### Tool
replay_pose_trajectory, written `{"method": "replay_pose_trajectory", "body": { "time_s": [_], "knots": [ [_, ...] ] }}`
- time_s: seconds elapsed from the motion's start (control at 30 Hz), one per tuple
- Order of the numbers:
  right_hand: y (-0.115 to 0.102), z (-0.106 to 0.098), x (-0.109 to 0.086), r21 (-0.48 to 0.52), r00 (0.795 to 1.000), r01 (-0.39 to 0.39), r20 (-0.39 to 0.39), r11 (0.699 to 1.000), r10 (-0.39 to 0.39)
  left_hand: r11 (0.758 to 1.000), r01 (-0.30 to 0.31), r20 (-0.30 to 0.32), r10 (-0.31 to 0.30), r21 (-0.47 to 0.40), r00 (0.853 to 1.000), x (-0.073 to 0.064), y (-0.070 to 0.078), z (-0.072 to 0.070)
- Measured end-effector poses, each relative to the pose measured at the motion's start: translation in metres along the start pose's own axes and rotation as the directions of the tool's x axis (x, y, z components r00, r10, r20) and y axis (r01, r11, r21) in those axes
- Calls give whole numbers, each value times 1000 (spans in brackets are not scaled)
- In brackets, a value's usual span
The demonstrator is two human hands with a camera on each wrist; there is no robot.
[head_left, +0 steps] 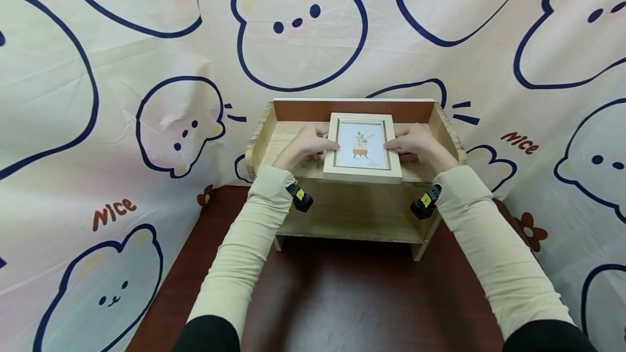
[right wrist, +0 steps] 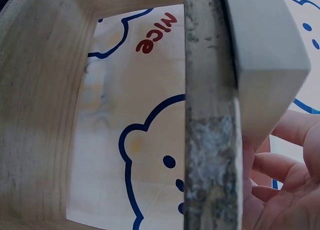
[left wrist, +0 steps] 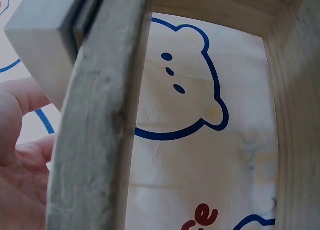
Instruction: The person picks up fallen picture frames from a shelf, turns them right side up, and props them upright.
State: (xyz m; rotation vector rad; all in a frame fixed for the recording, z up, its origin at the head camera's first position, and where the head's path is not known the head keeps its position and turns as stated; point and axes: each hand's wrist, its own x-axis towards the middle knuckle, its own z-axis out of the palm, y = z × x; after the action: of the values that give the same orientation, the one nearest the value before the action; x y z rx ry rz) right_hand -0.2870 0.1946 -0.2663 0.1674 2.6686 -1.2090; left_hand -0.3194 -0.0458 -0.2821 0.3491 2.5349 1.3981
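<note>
A cream picture frame (head_left: 330, 170) holding a print of a potted plant sits on the top board of a small wooden shelf (head_left: 261, 143). The left hand (head_left: 309, 143) grips its left side, thumb on the front face. On the opposite side the right hand (head_left: 414, 143) pinches the frame's edge the same way. In the left wrist view, part of the left hand (left wrist: 22, 125) shows beside the frame's corner (left wrist: 42, 45), behind the shelf board's edge (left wrist: 100, 120). The right wrist view has the right hand's fingers (right wrist: 285, 170) curled by the frame's side (right wrist: 270, 55).
The shelf stands on a dark reddish-brown table (head_left: 327, 297). Below its top board is a lower wooden shelf board (head_left: 357, 219). A brown back panel (head_left: 303, 108) and raised side walls border the top. A cartoon-bear cloth (head_left: 171, 58) hangs behind and around.
</note>
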Motion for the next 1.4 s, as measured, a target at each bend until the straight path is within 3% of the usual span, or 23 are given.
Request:
{"method": "replay_pose_trajectory", "body": {
  "time_s": [0.2,0.57,0.97,1.23,1.4],
  "knots": [
    [2,-1,-4,104,1000,0,-22,995,2,997,-33,-5,33,-76,999,-1,0,1],
    [3,-2,-6,169,996,57,-70,984,-46,981,-4,3,5,-195,1000,0,0,0],
    [-1,3,-5,251,987,135,-118,958,-108,971,-98,-80,82,-220,993,-1,-1,-2],
    [-7,5,-7,348,981,151,-169,925,-97,951,-177,-114,152,-256,982,-2,0,-6],
    [-10,4,-9,307,971,169,-216,937,-104,942,-172,-117,143,-288,983,-3,3,-9]
  ]
}}
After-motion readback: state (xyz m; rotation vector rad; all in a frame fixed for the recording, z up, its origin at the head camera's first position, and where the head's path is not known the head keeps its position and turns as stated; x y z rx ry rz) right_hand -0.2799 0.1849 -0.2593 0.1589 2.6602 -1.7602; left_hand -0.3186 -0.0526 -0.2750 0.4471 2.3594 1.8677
